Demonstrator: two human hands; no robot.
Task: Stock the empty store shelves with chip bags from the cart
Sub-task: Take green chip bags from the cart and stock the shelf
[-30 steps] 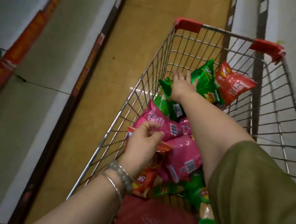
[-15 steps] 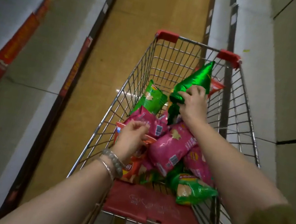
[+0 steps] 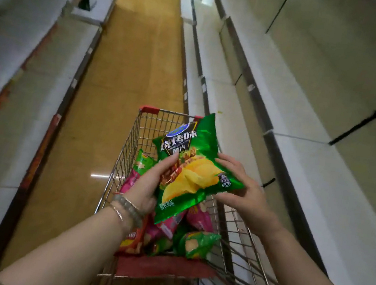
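Note:
A green chip bag (image 3: 192, 170) hangs above the wire cart (image 3: 125, 157), face up. My left hand (image 3: 149, 183) holds its left edge, thumb lying across the front. My right hand (image 3: 241, 190) grips the bag's right side, fingers curled around the edge. Below, in the cart, lie several more bags: pink ones (image 3: 199, 218), a small green one (image 3: 198, 243) and an orange-red one (image 3: 133, 241). Bare white shelves (image 3: 305, 141) run along the right of the aisle.
White shelves with red price strips (image 3: 7, 79) line the left side. The yellow aisle floor (image 3: 128, 78) stretches ahead of the cart. The cart's red seat flap (image 3: 162, 267) is nearest me.
My right hand has lifted the green bag out of the cart. My left hand left the bags in the cart and took the bag's left edge. The view tilted up the aisle.

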